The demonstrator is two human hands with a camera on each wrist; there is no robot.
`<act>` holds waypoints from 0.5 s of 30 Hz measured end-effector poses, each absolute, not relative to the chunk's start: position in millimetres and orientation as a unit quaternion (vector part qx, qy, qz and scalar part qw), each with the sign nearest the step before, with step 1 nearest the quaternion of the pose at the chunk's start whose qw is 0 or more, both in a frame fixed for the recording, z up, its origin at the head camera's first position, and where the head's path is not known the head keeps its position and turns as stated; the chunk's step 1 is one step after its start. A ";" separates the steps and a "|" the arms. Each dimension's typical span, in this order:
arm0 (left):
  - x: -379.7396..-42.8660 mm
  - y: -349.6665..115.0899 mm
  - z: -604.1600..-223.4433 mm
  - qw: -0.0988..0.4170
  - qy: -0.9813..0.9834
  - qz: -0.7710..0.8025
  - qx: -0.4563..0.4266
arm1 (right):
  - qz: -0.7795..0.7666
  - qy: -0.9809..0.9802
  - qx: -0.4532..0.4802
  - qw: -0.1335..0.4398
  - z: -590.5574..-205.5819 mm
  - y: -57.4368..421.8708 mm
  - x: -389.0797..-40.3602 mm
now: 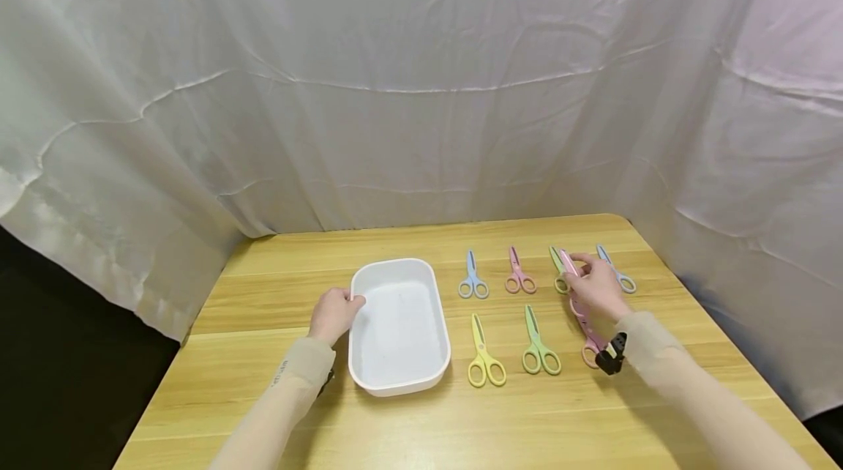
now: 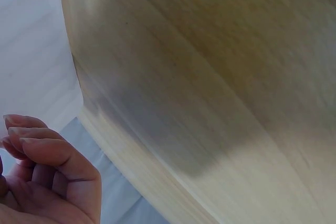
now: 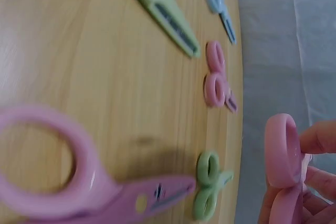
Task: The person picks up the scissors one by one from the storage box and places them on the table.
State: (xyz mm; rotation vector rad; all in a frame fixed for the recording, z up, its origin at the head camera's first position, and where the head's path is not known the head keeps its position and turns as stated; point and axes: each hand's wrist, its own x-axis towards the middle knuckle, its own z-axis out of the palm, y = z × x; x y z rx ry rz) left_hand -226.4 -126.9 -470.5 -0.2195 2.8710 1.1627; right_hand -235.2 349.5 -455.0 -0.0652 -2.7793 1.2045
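My right hand (image 1: 596,291) holds a pair of pink scissors (image 1: 568,263) above the table, blades pointing away; their loop handles (image 3: 282,153) show beside the fingers in the right wrist view. Under that hand lies a second pair of pink scissors (image 1: 590,342), partly hidden by the wrist. Close by are small green scissors (image 1: 557,262) and blue scissors (image 1: 619,272). My left hand (image 1: 334,315) grips the left rim of a white rectangular container (image 1: 399,385), thumb over the edge. In the left wrist view its fingers (image 2: 52,150) are curled.
Left of the right hand lie blue scissors (image 1: 472,280), pink scissors (image 1: 518,276), yellow scissors (image 1: 484,360) and green scissors (image 1: 538,349), all pointing away. They rest on a wooden table (image 1: 263,294). A pale curtain (image 1: 421,126) hangs behind and at both sides.
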 end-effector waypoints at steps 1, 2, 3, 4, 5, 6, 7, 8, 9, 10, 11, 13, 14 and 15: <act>-226.6 -127.0 -470.7 0.018 0.924 0.374 -0.070 | 0.386 -0.920 -0.019 0.059 -454.8 352.5 -233.7; -226.8 -127.1 -470.9 0.019 0.924 0.374 -0.070 | 0.375 -0.925 -0.015 0.062 -454.4 355.6 -232.2; -226.9 -127.3 -471.1 0.019 0.924 0.375 -0.070 | 0.364 -0.929 -0.014 0.066 -454.2 358.8 -230.6; -227.4 -127.4 -471.4 0.019 0.925 0.374 -0.069 | 0.358 -0.931 -0.012 0.069 -454.0 362.1 -229.2; -227.6 -127.6 -471.5 0.019 0.925 0.374 -0.069 | 0.354 -0.933 -0.009 0.071 -454.2 365.6 -228.0; -227.8 -127.8 -471.6 0.020 0.925 0.374 -0.069 | 0.345 -0.936 -0.005 0.075 -454.4 369.1 -226.7; -228.0 -127.9 -471.6 0.020 0.925 0.374 -0.069 | 0.339 -0.938 -0.004 0.076 -454.8 372.5 -225.7; -228.1 -128.0 -471.6 0.020 0.925 0.373 -0.069 | 0.332 -0.940 -0.003 0.076 -455.3 375.7 -224.6; -228.4 -128.0 -471.6 0.020 0.925 0.373 -0.069 | 0.326 -0.942 -0.003 0.076 -455.8 378.7 -223.4; -228.5 -128.1 -471.8 0.020 0.925 0.373 -0.068 | 0.322 -0.944 -0.002 0.073 -456.5 381.7 -222.5; -228.6 -128.2 -471.8 0.021 0.925 0.373 -0.069 | 0.314 -0.947 -0.002 0.069 -457.1 384.5 -221.6; -228.7 -128.3 -471.8 0.022 0.924 0.376 -0.069 | 0.302 -0.951 -0.003 0.062 -457.7 388.6 -219.7; -228.8 -128.3 -471.7 0.023 0.924 0.376 -0.069 | 0.297 -0.953 -0.003 0.059 -458.0 390.3 -218.7; -229.0 -128.4 -471.8 0.024 0.924 0.376 -0.069 | 0.293 -0.955 -0.002 0.056 -458.0 391.9 -217.7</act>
